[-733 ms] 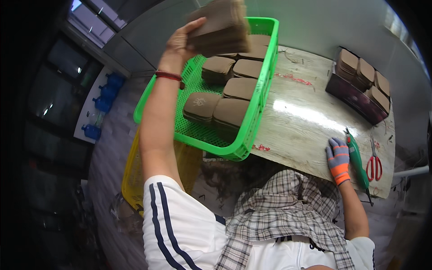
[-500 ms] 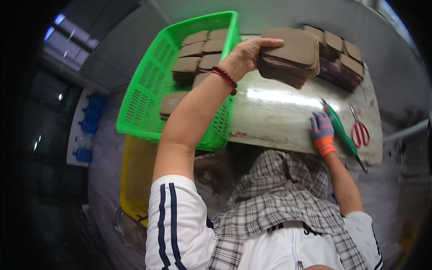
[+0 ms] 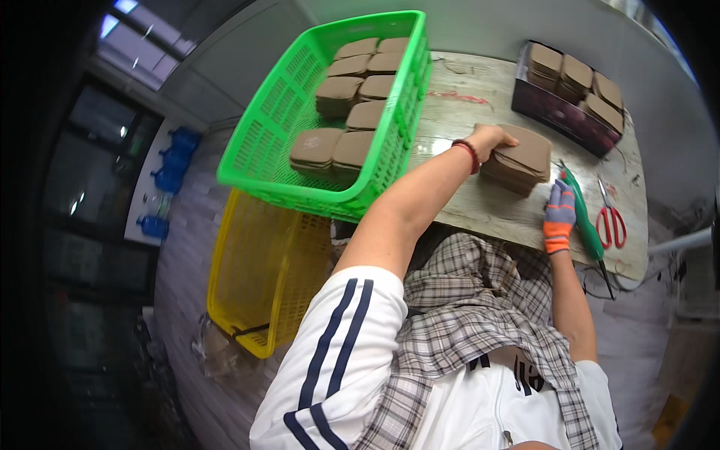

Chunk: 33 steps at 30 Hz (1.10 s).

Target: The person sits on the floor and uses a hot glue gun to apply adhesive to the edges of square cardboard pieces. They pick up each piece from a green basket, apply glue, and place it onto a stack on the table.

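My bare left hand (image 3: 491,139), with a dark red bead bracelet at the wrist, is closed on a stack of brown pads (image 3: 527,152). The pads have rounded corners, and the stack is at the near part of the table; whether its underside touches the top I cannot tell. Wearing a grey and orange glove, my right hand (image 3: 559,219) lies with fingers stretched out beside a green corded hand tool (image 3: 583,216). Red-handled scissors (image 3: 611,225) lie just right of that tool.
A green plastic basket (image 3: 259,142) at the left holds several stacks of similar brown pads. Below it stands a yellow basket (image 3: 247,274). At the table's (image 3: 450,94) far right, a dark box (image 3: 559,112) holds more pads. Blue water bottles (image 3: 171,176) stand far left.
My left hand has brought the pad stack nearer and to the right, down toward the table by my right hand. The view has shifted; my right hand stays by the green tool.
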Tool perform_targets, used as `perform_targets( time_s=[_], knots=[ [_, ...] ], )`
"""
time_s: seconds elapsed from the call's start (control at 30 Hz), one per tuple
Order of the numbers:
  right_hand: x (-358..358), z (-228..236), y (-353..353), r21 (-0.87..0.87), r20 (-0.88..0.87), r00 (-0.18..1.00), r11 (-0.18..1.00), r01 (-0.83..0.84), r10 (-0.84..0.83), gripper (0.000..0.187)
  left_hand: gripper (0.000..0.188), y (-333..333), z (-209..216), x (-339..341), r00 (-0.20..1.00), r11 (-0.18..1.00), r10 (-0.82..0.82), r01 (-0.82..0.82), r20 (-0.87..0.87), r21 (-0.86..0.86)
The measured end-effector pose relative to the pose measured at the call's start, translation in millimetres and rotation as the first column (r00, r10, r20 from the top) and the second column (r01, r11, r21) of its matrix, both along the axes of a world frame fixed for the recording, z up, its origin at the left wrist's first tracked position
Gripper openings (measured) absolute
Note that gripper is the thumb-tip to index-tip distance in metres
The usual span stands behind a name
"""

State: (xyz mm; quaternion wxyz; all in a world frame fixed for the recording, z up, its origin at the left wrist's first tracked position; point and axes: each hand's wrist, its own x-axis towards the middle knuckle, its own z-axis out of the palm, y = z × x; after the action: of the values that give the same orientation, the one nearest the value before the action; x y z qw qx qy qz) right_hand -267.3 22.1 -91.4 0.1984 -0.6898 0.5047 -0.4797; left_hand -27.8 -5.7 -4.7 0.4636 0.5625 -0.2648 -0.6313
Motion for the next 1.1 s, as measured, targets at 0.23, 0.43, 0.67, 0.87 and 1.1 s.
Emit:
perform_targets(
  time_s=[0.23,0.43,0.67,0.87,1.1],
  knots=[
    [-9.6,-5.6,-7.2,-0.026,0.039,0.999,1.000,-0.009,0.010,0.024,0.036,75.3,186.0,91.6,0.749,0.924,-0.092,0.309,0.657,-0.223],
    [3.5,-2.2,-6.8,0.019,0.007,0.999,0.999,-0.050,0.050,0.023,0.069,176.3,183.1,316.7,0.418,0.935,0.107,-0.351,0.902,0.052],
    [-4.6,-6.2,-7.4,0.083,-0.065,0.998,0.996,-0.016,0.022,0.024,0.091,224.5,115.9,356.2,0.837,0.798,0.020,-0.343,0.547,0.495],
    [-2.4,-4.5,-4.9,0.048,-0.096,0.994,0.998,-0.039,0.044,0.025,0.051,221.2,79.7,361.7,0.971,0.889,0.091,-0.179,0.221,0.421],
    [-4.8,-8.1,-4.5,0.083,-0.124,0.991,0.996,-0.045,0.055,0.025,0.041,213.5,68.7,369.6,0.974,0.882,0.178,-0.220,0.137,0.416]
  ],
)
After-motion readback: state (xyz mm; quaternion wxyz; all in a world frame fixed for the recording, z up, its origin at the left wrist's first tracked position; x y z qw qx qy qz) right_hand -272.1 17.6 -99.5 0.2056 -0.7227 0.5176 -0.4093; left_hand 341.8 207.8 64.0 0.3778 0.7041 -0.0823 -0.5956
